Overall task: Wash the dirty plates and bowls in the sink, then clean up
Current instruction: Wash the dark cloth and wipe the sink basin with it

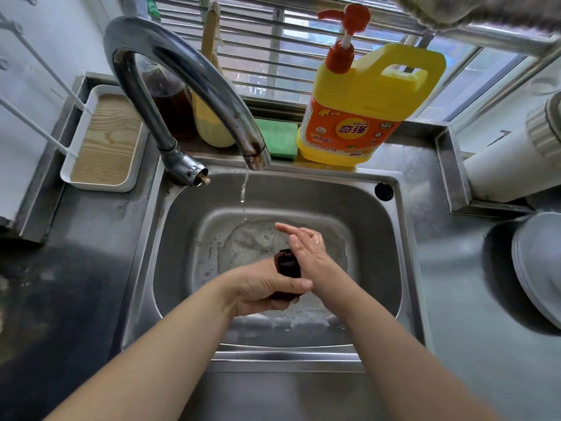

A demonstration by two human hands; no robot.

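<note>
Over the soapy sink [376,238], a dark cloth [286,264] is gripped by the left hand [267,288]; the right hand [306,247] is held beside it, fingers straight. Washed plates [537,268] are stacked on the table at right.

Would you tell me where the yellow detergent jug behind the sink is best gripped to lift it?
Probably by the moulded loop handle at the top right of the detergent jug, reached from the right: the red pump occupies the left shoulder, and the body looks too broad for one hand.
</note>
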